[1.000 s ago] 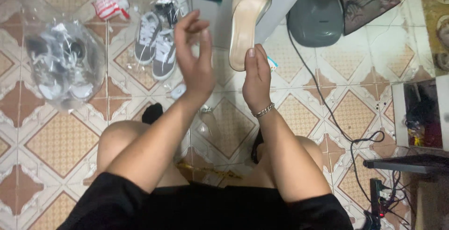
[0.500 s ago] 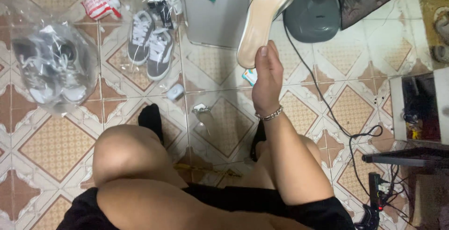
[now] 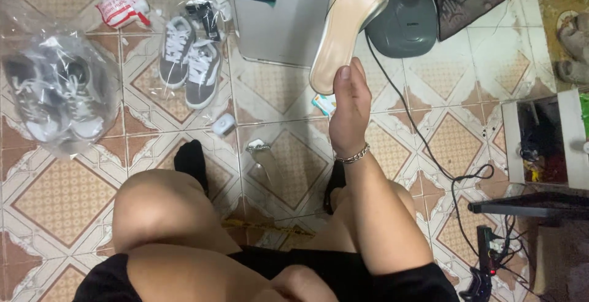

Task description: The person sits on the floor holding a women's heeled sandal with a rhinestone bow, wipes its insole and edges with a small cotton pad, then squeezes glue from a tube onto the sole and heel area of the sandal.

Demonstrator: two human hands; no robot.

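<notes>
Holding beige heeled sandal [image 3: 345, 29], toe nearest, heel away

The beige high-heeled shoe [image 3: 343, 29] is held up off the tiled floor, its smooth pale sole turned toward the camera and its length running on a slant from lower left to upper right. Its rounded toe end points down and rests against the thumb of the right hand [image 3: 350, 115], which grips it from below. A beaded, pearl-like strap shows at its upper end, just left of the grey round appliance [image 3: 405, 26].
</notes>
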